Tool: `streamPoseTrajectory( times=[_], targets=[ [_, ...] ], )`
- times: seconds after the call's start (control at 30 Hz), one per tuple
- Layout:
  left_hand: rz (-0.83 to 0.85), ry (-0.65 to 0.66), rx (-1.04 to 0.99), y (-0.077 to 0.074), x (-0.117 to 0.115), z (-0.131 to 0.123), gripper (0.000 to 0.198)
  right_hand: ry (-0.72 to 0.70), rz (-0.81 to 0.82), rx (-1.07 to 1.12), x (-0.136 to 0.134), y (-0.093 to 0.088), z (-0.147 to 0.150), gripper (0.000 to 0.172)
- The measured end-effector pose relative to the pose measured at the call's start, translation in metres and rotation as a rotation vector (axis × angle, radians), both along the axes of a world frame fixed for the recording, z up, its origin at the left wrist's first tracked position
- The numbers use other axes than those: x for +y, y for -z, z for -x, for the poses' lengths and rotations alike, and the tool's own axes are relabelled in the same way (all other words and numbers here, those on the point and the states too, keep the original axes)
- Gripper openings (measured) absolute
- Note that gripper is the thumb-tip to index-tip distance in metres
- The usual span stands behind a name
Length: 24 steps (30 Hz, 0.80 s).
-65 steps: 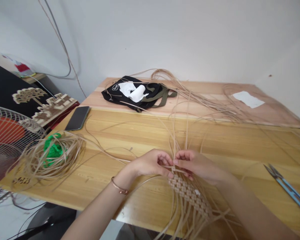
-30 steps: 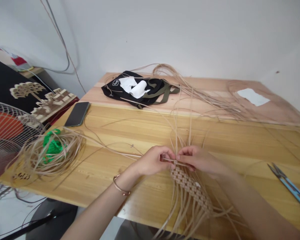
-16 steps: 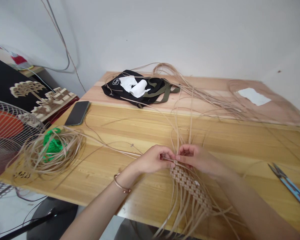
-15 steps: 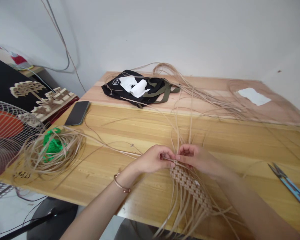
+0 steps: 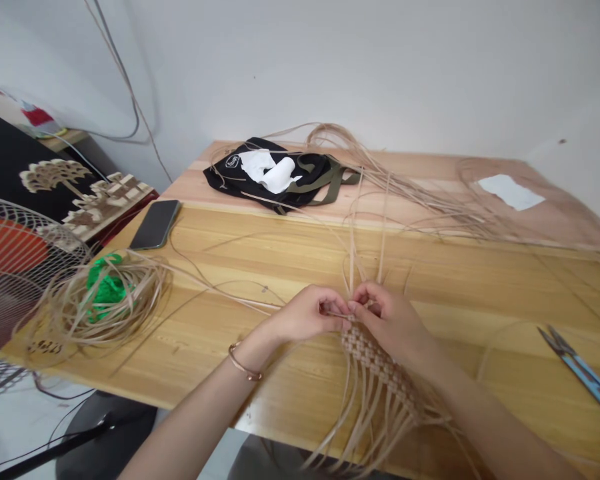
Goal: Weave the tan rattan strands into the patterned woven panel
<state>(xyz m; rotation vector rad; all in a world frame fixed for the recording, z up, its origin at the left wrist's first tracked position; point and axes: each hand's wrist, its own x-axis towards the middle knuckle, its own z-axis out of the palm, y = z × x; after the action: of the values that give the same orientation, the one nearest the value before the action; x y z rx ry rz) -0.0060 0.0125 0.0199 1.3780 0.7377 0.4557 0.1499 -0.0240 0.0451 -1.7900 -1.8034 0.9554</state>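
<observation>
A woven strip of tan cane (image 5: pixel 380 367) slants over the table's near edge, with many loose cane ends fanning out below it. At its upper end my left hand (image 5: pixel 316 312) pinches a thin cane strand between thumb and fingers. My right hand (image 5: pixel 387 320) is closed at the same corner, its thumb and forefinger pressed together on a strand, close against my left fingertips. Its palm covers part of the weave's right side. Long upright strands (image 5: pixel 351 247) run away from the weave behind my fingers.
A coil of cane with a green wrap (image 5: pixel 107 290) lies at the left, near a phone (image 5: pixel 155 225). At the back are a black bag (image 5: pixel 225 183) and a white paper piece (image 5: pixel 511 192). Blue-handled snips (image 5: pixel 583 373) rest at right. A fan (image 5: pixel 25 267) stands at far left.
My right hand has turned and moved slightly left and down, its fingers curling closer in to the weave's upper corner. My left hand keeps its pinch almost in place.
</observation>
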Motion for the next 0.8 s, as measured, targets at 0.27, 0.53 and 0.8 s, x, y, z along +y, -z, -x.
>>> streamPoseTrajectory(
  times=[0.27, 0.53, 0.8],
  targets=[
    [0.134, -0.037, -0.025, -0.005, 0.0, 0.0, 0.009, 0.011, 0.006, 0.105, -0.001, 0.009, -0.004, 0.009],
    [0.235, -0.016, -0.074, -0.001, 0.004, 0.006, 0.01, 0.042, 0.028, 0.241, -0.005, 0.011, -0.004, 0.013],
    [0.252, -0.012, -0.024, -0.007, 0.005, 0.009, 0.018, 0.105, 0.031, 0.203, -0.013, 0.012, -0.007, 0.016]
  ],
)
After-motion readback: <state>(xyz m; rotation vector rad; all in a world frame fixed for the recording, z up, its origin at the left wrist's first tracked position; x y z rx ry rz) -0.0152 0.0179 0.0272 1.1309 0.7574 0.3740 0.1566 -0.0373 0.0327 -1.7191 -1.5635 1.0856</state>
